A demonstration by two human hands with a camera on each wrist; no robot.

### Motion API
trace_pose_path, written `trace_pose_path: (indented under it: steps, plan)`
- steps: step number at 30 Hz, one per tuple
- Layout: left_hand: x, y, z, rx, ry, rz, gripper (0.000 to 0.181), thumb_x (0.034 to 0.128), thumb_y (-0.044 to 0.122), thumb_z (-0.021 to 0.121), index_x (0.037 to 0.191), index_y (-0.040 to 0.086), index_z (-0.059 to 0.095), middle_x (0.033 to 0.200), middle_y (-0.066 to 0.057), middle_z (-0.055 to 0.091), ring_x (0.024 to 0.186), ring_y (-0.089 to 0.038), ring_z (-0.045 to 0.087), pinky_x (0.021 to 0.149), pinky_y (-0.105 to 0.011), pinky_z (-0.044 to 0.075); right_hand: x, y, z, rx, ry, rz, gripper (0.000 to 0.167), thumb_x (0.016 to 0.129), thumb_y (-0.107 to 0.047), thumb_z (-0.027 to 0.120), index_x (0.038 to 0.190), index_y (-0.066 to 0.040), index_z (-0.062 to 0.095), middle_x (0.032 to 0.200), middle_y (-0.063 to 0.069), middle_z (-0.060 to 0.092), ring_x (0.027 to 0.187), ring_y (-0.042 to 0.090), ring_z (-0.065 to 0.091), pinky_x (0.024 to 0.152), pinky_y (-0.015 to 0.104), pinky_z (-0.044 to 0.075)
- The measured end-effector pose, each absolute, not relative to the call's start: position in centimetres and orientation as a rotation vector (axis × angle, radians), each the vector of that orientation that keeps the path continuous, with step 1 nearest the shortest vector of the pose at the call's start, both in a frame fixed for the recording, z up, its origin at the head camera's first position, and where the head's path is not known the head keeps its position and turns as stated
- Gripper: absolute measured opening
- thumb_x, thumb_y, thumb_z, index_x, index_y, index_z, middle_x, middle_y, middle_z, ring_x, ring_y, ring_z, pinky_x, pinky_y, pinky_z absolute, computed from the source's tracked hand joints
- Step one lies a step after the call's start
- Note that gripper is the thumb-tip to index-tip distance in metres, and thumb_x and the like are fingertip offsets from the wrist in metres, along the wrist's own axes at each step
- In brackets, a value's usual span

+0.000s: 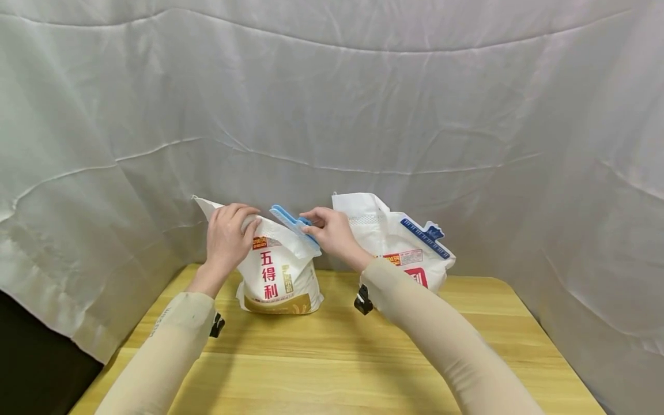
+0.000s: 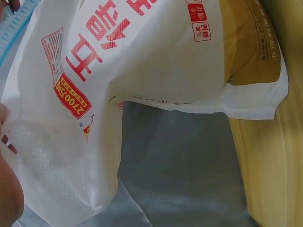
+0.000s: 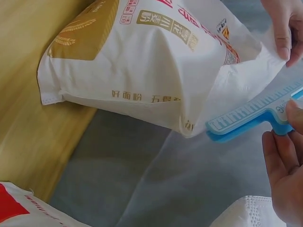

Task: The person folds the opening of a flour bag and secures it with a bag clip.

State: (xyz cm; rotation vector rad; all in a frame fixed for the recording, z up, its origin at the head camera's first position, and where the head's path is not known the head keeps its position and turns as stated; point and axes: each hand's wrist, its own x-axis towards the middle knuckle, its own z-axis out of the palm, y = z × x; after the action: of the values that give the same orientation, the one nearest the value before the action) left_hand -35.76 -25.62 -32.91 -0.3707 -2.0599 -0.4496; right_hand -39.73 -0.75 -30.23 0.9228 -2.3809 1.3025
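Observation:
A white flour bag (image 1: 280, 271) with red lettering and a gold base band stands on the table, its top bent over to the right. My left hand (image 1: 228, 233) grips the upper left part of this bag, thumb in front. My right hand (image 1: 334, 230) pinches the handles of a light blue bag clip (image 1: 294, 227) between thumb and fingers. In the right wrist view, the long toothed clip (image 3: 251, 111) lies along the folded edge of the bag (image 3: 156, 71). Whether its jaws bite the plastic I cannot tell.
To the right, a second white flour bag (image 1: 363, 222) leans over with a dark blue clip (image 1: 425, 236) across its folded top. Both bags stand toward the back of the wooden table (image 1: 311, 369). Grey curtains (image 1: 332, 115) hang behind and on the sides.

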Motion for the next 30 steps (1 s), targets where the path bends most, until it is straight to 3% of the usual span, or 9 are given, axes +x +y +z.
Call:
trace_pose_path:
  steps: [14, 22, 30]
  plan:
    - [-35.7, -25.2, -32.5, -0.289, -2.106, -0.493, 0.006, 0.0973, 0.011, 0.072, 0.101, 0.007, 0.075, 0.103, -0.011, 0.070, 0.102, -0.035, 0.061, 0.103, -0.054, 0.040, -40.3, -2.2, -30.4, 0.900, -2.483, 1.363, 0.014, 0.091, -0.006, 0.079, 0.105, -0.007, 0.080, 0.112, 0.007, 0.078, 0.093, 0.018, 0.076, 0.079, 0.027, 0.061]
    - [-35.6, -25.1, -32.4, -0.266, -2.155, -0.523, 0.005, 0.0966, 0.011, 0.072, 0.099, 0.007, 0.074, 0.103, -0.010, 0.070, 0.103, -0.034, 0.062, 0.110, -0.054, 0.036, -40.8, -2.8, -31.2, 0.910, -2.501, 1.283, 0.011, 0.091, -0.008, 0.079, 0.102, -0.009, 0.081, 0.110, 0.003, 0.079, 0.091, 0.016, 0.077, 0.076, 0.024, 0.060]
    - [-35.6, -24.9, -32.3, -0.295, -2.122, -0.534, 0.006, 0.0950, 0.013, 0.073, 0.096, 0.007, 0.075, 0.099, -0.010, 0.070, 0.099, -0.034, 0.061, 0.107, -0.055, 0.037, -41.0, -3.0, -31.3, 0.922, -2.510, 1.199, 0.017, 0.089, -0.009, 0.081, 0.106, -0.009, 0.081, 0.105, 0.006, 0.080, 0.092, 0.019, 0.077, 0.078, 0.025, 0.061]
